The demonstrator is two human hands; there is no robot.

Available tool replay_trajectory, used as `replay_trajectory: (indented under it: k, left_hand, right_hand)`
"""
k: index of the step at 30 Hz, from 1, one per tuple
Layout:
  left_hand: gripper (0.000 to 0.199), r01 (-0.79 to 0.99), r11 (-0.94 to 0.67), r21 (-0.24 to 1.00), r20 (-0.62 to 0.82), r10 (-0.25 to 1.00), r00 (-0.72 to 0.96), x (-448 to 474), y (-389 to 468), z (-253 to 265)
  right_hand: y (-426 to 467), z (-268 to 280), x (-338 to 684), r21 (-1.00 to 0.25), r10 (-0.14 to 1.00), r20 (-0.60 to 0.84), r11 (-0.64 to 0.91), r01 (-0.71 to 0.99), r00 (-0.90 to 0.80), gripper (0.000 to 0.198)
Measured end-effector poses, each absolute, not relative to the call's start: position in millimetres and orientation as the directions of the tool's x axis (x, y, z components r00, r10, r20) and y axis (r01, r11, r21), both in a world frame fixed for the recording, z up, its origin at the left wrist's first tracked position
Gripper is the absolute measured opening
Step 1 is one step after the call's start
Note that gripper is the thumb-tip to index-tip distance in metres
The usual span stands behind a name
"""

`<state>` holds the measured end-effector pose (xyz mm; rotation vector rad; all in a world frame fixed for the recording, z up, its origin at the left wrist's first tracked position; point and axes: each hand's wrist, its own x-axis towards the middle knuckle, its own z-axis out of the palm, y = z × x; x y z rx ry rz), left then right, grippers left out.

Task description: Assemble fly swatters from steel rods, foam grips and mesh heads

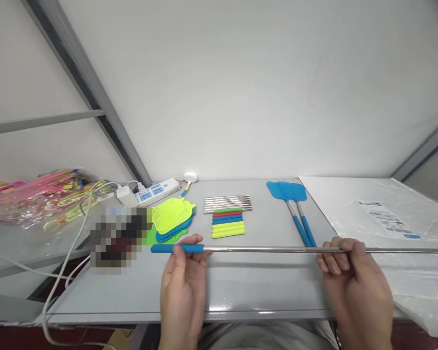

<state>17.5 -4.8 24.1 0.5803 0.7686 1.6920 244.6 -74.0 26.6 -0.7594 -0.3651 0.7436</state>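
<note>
A long telescopic metal rod [263, 250] with a blue grip stretches level across the front of the table and out past the right edge of view. My left hand [185, 272] is closed round the blue grip at its left end. Farther along, my right hand [354, 274] pinches the thin metal section. Beyond the rod lie several coloured grips [228, 223] in green, red, blue and yellow, with several short metal rods [227, 203] behind them. Two blue fly swatters [295, 209] rest near my right hand. Yellow, blue and green swatter heads [172, 218] are stacked beyond my left hand.
A power strip [158, 190] with plugs stands at the back left, its white cable [71, 243] looping off the left edge. Plastic-wrapped colourful goods [54, 199] fill the left side. A white plastic package [354, 209] covers the right side. A wall [263, 97] closes off the back.
</note>
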Motion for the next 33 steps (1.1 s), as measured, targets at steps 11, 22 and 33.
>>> replay_trajectory:
  k: [11, 22, 33]
  left_hand:
    - [0.029, -0.700, -0.241, 0.672, -0.067, 0.921, -0.383, 13.4, 0.5, 28.0]
    - [0.032, -0.681, -0.152, 0.716, -0.104, 0.942, -0.320, 48.3, -22.6, 16.8]
    - [0.037, -0.641, -0.154, 0.752, -0.034, 0.962, -0.271, 46.8, -28.5, 15.2]
  right_hand:
    - [-73.8, 30.6, 248.3, -0.740, 0.702, 0.044, 0.501, -0.449, 0.711, 0.023]
    - [-74.3, 21.6, 218.1, -0.752, 0.798, 0.102, 0.452, -0.479, 0.594, 0.024]
    - [-71.3, 13.4, 198.2, -0.768, 0.899, 0.037, 0.305, -0.564, 0.436, 0.023]
